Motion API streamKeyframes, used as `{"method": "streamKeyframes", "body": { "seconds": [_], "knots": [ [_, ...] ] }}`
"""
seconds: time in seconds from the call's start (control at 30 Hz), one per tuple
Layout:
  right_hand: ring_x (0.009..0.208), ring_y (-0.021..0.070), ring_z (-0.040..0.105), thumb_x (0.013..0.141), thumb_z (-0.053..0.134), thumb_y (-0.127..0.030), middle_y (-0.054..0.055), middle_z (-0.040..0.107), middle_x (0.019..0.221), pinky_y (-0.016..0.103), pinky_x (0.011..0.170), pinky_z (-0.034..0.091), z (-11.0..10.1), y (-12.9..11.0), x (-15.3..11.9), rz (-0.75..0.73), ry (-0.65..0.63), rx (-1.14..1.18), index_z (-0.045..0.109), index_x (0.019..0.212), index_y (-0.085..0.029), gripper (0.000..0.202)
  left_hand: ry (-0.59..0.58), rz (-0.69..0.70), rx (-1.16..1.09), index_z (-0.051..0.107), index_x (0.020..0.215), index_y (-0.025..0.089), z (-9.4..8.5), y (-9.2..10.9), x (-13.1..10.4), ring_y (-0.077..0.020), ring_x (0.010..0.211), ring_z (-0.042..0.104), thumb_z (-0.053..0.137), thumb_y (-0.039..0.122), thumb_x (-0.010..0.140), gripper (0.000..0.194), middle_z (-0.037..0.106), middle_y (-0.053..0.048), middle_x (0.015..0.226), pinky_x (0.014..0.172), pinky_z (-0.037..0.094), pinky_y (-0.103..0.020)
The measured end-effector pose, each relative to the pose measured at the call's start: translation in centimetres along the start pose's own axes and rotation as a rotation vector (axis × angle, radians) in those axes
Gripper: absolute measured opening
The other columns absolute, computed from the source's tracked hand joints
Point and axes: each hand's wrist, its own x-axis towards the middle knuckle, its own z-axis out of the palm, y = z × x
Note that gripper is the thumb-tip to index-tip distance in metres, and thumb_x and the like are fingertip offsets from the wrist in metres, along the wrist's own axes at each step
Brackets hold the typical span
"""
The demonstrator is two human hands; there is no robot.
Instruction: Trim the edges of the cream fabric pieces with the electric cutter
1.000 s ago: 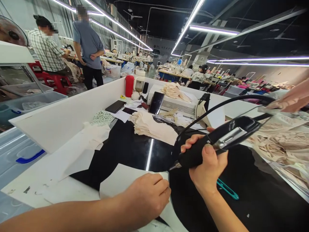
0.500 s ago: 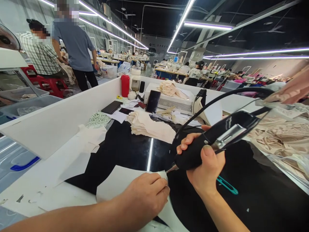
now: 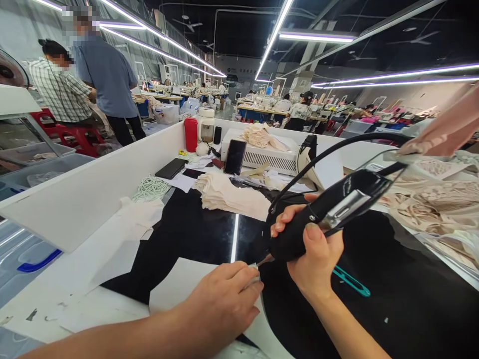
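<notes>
My right hand [image 3: 318, 254] is wrapped round a black corded hand tool [image 3: 292, 237] with a silver lever on its side. The tool's narrow metal tip [image 3: 265, 260] points down to the left, right beside my left fingertips. My left hand [image 3: 228, 299] rests on a white sheet [image 3: 179, 284], fingers closed together at its right edge. A small greyish piece shows between those fingers; what it is, I cannot make out. Teal thread snips [image 3: 352, 281] lie on the black tabletop [image 3: 299, 309], just beyond my right wrist.
A stack of cream fabric pieces [image 3: 232, 197] lies ahead, with a phone [image 3: 235, 157] propped behind it. Pale green cord [image 3: 150, 188] and white papers [image 3: 112, 244] are at left. Beige fabric [image 3: 441, 199] is heaped at right. White partitions [image 3: 93, 187] edge the table; two people stand beyond.
The tool and my right hand have shifted slightly left. My left fingers have moved a little, and the small greyish piece between them shows more. The camera view has turned slightly.
</notes>
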Motion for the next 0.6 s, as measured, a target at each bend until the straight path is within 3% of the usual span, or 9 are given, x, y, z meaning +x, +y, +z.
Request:
{"method": "streamKeyframes", "body": {
  "seconds": [0.3, 0.4, 0.6],
  "knots": [
    [0.064, 0.0145, 0.06, 0.086, 0.081, -0.048, -0.004, 0.064, 0.082, 0.029, 0.055, 0.054, -0.17, 0.2, 0.01, -0.02, -0.032, 0.011, 0.059, 0.12, -0.029, 0.045, -0.107, -0.008, 0.003, 0.064, 0.13, 0.011, 0.01, 0.03, -0.49, -0.0205, 0.111, 0.068, 0.059, 0.028, 0.108, 0.029, 0.074, -0.007, 0.124, 0.099, 0.056, -0.033],
    [0.063, 0.0148, 0.06, 0.085, 0.082, -0.05, -0.004, 0.063, 0.081, 0.029, 0.055, 0.053, -0.19, 0.21, 0.02, -0.014, -0.026, 0.001, 0.059, 0.12, -0.029, 0.047, -0.142, -0.009, 0.023, 0.065, 0.125, 0.012, -0.44, 0.1, -0.42, -0.0193, 0.107, 0.068, 0.058, 0.027, 0.108, 0.024, 0.074, -0.006, 0.12, 0.096, 0.057, -0.033],
    [0.064, 0.0147, 0.059, 0.085, 0.084, -0.049, -0.003, 0.064, 0.082, 0.029, 0.055, 0.053, -0.2, 0.25, -0.07, -0.016, -0.032, 0.022, 0.061, 0.121, -0.028, 0.047, -0.098, 0.016, 0.074, 0.069, 0.125, 0.011, -0.47, 0.21, -0.51, -0.0178, 0.119, 0.067, 0.051, 0.027, 0.112, 0.027, 0.074, -0.007, 0.132, 0.104, 0.052, -0.03]
  ]
}}
